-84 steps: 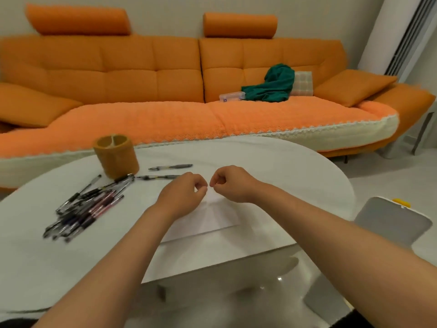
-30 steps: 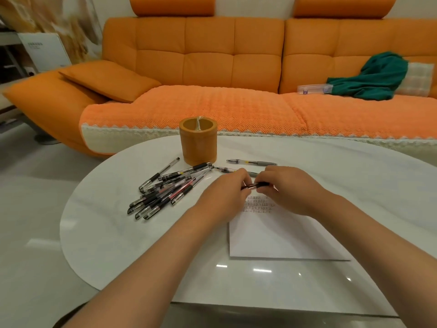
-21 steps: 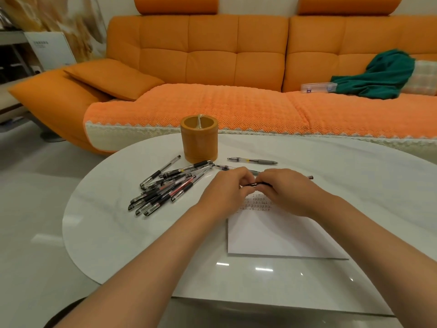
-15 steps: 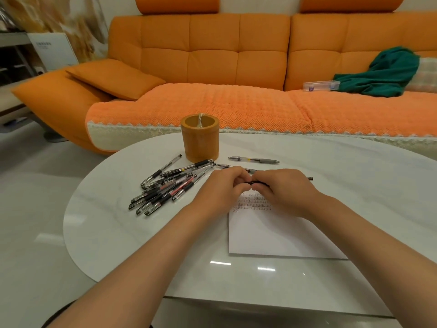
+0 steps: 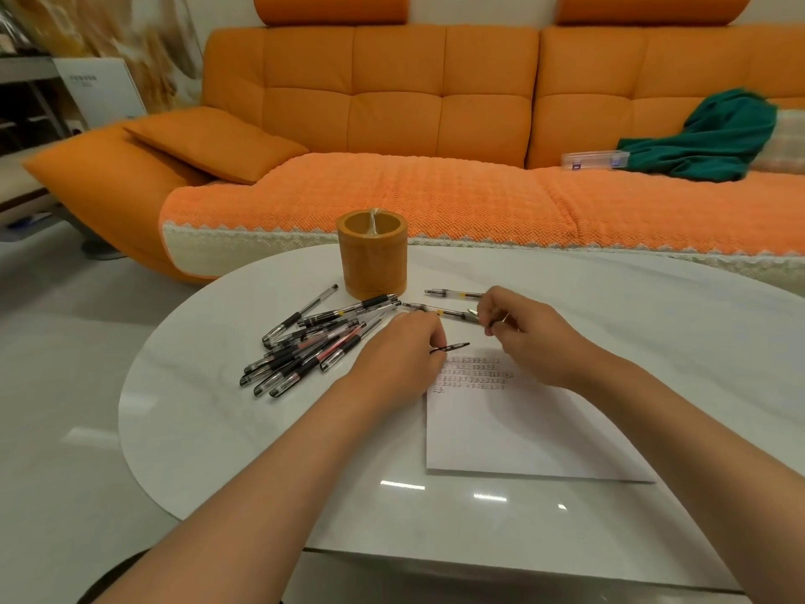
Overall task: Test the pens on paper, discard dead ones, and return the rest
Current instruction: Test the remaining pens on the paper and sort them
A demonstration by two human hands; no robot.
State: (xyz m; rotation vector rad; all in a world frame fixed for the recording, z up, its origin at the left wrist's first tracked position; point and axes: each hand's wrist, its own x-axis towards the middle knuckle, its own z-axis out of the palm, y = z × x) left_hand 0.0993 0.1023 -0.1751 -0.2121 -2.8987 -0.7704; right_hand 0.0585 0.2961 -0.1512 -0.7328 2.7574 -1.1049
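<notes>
My left hand (image 5: 400,355) pinches a short black pen piece (image 5: 451,347) that points right, just above the top of the white paper (image 5: 522,433). My right hand (image 5: 529,335) is curled round the other dark part (image 5: 491,323), mostly hidden in its fingers. I cannot tell which part is the cap. Rows of small test marks (image 5: 472,372) cover the paper's top. A pile of several pens (image 5: 305,355) lies left of my left hand. An orange pen holder (image 5: 372,255) stands behind the pile.
Two separate pens (image 5: 453,293) (image 5: 435,310) lie between the holder and my right hand. The white oval table (image 5: 209,429) ends close on the left and front. An orange sofa (image 5: 392,124) behind carries a green cloth (image 5: 705,137) and a clear box (image 5: 594,160).
My hands were joined on one pen over the paper; now they have drawn apart, the left keeping a short black piece and the right lifted slightly back and right.
</notes>
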